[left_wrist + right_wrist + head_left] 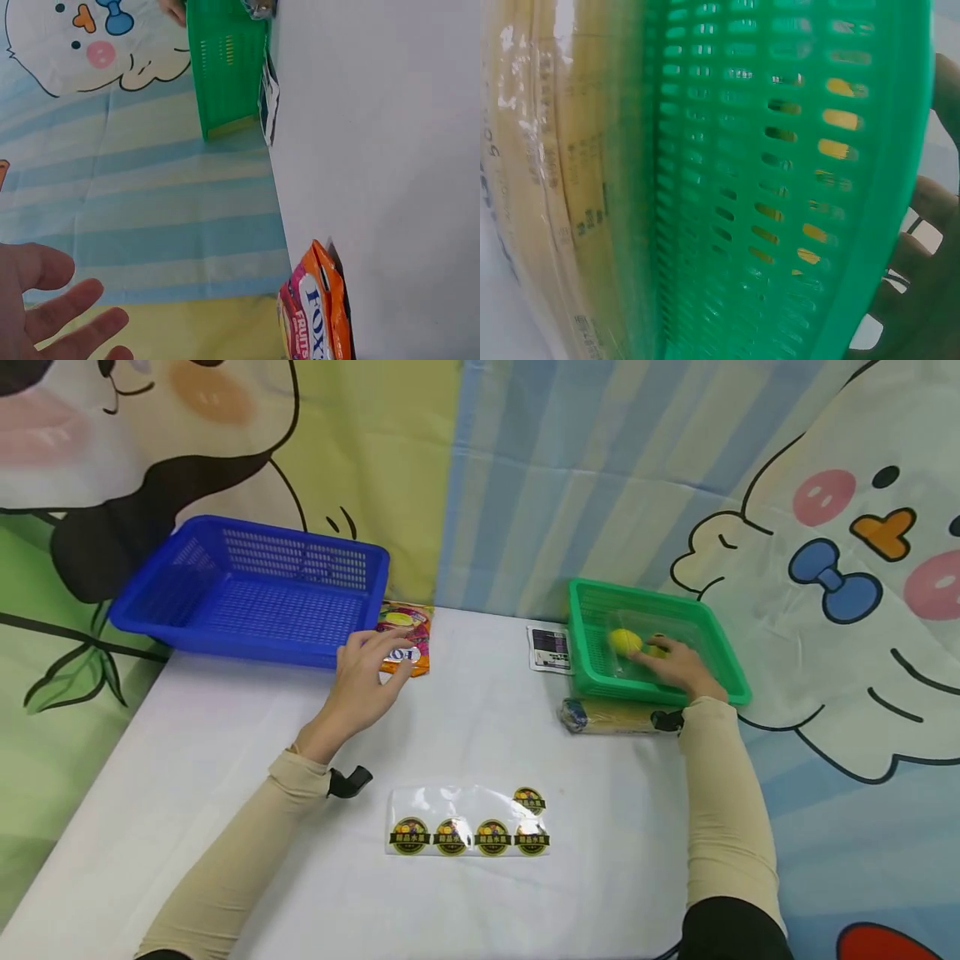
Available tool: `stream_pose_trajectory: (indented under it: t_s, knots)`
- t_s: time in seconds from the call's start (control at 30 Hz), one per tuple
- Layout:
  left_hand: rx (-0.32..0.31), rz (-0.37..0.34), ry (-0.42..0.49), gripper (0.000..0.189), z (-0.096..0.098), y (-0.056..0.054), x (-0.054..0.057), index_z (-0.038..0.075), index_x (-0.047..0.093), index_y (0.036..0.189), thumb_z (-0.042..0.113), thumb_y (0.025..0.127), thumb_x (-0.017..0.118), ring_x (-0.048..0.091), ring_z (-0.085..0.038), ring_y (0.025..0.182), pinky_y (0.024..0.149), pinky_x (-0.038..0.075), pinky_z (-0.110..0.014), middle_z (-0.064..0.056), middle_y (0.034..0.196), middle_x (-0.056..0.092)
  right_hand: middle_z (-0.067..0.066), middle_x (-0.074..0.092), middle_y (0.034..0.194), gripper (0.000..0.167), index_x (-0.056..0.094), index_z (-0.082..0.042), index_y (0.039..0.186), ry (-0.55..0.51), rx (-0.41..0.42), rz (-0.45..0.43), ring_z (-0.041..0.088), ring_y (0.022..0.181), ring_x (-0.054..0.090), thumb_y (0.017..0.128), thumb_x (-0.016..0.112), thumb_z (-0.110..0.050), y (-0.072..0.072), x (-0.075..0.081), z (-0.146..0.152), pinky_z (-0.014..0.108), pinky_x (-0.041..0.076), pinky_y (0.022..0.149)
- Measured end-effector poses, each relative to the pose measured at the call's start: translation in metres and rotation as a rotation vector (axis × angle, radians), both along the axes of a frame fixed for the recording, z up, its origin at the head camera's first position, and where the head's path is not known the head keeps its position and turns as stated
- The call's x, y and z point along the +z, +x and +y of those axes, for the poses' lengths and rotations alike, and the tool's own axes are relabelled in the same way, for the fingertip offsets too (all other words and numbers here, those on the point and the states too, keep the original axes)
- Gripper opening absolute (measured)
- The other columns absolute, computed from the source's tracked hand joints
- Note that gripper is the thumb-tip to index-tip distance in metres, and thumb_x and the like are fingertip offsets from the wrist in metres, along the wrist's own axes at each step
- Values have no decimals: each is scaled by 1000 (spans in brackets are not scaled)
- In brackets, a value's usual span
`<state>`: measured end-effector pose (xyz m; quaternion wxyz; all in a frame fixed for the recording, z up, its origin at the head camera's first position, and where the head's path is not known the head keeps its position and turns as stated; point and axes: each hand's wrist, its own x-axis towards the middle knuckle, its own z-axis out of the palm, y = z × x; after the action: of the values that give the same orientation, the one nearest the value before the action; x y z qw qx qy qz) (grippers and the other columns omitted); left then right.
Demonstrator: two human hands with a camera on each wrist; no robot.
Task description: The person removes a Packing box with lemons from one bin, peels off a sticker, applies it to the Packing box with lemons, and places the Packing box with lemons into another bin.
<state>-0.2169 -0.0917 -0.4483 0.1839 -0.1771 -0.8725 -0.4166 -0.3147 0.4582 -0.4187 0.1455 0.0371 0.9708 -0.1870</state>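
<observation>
My right hand [678,667] reaches into a green basket [731,672], thumb and fingers curled round a small yellow-green fruit [657,652]. Beside it lies a second, round yellow fruit [624,642] on a clear plastic tray [618,620]. In the right wrist view the green basket's slotted wall [727,161] fills the middle, and yellow shows through the slots. My left hand [363,681] hovers with spread, slightly bent fingers at the near right corner of a blue basket [360,647]. An orange and purple FOX'S sweets bag [420,647] is just behind its fingers, and its hand holds nothing.
A sheet of round fruit stickers [465,802] lies at the front of the white table [480,902]. A wrapped tan roll [607,717] lies along the green basket's near side, and a black and white packet [550,649] at its left. A printed cloth backdrop [517,485] stands behind.
</observation>
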Motion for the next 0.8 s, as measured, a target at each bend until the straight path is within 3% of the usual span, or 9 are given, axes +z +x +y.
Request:
stream_pose_trajectory:
  t_s: [0.17,0.33,0.63,0.8]
  knots:
    - [-6,-5,-75,30,-12,18,-7,6,71,126,20,100,64,44,-37,132,101,33,-61,-15,148,61,26,8,173,94,23,-12,167,-12,-1,-33,61,152,15,99,49,-72,5,4,7,79,24,114]
    - [-27,17,-132,32,-15,27,-11,4,71,127,20,100,64,45,-38,132,99,35,-63,-17,147,60,29,10,172,94,22,-11,167,-24,-23,-42,60,151,15,100,49,-70,11,6,9,79,25,114]
    - [-48,44,-135,33,-11,30,-10,4,70,128,20,99,66,46,-39,132,95,36,-57,-18,147,61,30,12,171,94,21,-14,167,-37,-43,-35,61,151,16,99,47,-73,10,-2,8,79,26,113]
    - [-29,-45,-292,53,-9,28,-5,9,58,146,37,101,63,36,-41,147,105,32,-61,-17,158,50,31,13,170,96,21,-12,167,-20,-45,2,62,150,18,99,43,-75,11,-7,8,80,23,113]
